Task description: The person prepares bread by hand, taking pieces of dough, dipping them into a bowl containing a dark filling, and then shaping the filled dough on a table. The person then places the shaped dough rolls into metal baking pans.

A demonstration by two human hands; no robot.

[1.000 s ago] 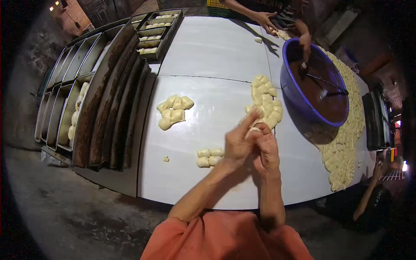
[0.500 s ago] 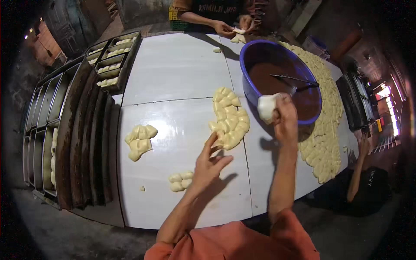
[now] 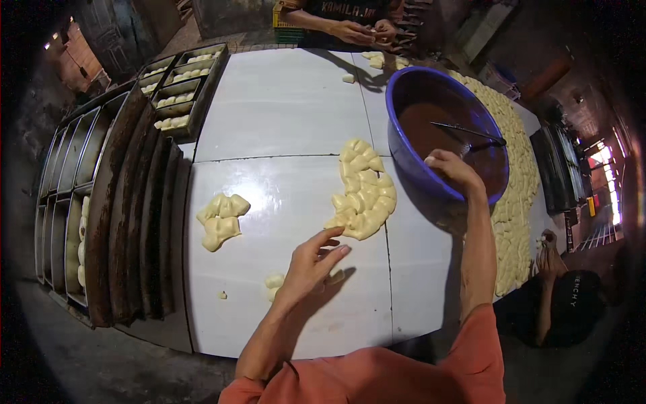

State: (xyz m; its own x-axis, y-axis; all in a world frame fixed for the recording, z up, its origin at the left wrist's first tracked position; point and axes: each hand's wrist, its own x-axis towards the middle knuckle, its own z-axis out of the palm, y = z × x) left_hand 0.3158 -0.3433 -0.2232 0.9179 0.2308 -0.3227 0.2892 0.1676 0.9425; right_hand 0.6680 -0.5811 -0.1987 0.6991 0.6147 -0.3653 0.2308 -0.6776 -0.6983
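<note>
A curved cluster of dough pieces [image 3: 367, 198] lies on the white tabletop [image 3: 289, 101], and directions here are read from it as the hub. At its 7 o'clock edge is the left hand [image 3: 311, 266], thumb and index finger spread moderately; the index tip overlaps the dough in view, but contact cannot be confirmed.

At 2 o'clock stands a deep purple basin [image 3: 407, 158] containing a brown mass [image 3: 424, 128], with a long dark utensil [image 3: 464, 130] leaning toward the far rim. The right hand [image 3: 459, 172] is over the basin's near side, fingers curled narrowly; whether they grip anything cannot be told.

A dense spread of dough pieces [image 3: 515, 236] covers the table at 3 o'clock, behind the basin. Between 8 and 9 o'clock sits a smaller dough cluster [image 3: 222, 217]; nearer 8 is a dough scrap [image 3: 223, 295]. Pale dough balls [image 3: 272, 283] lie partly behind the left hand, around 7.

Joined metal loaf tins [image 3: 204, 97] at 10 o'clock hold rows of dough. At 9, upended tins [image 3: 87, 151] include one with a dough row [image 3: 82, 236].

At 12 a co-worker's hands [image 3: 350, 32] pinch a small piece; another co-worker's hand [image 3: 552, 262] shows near 4.
</note>
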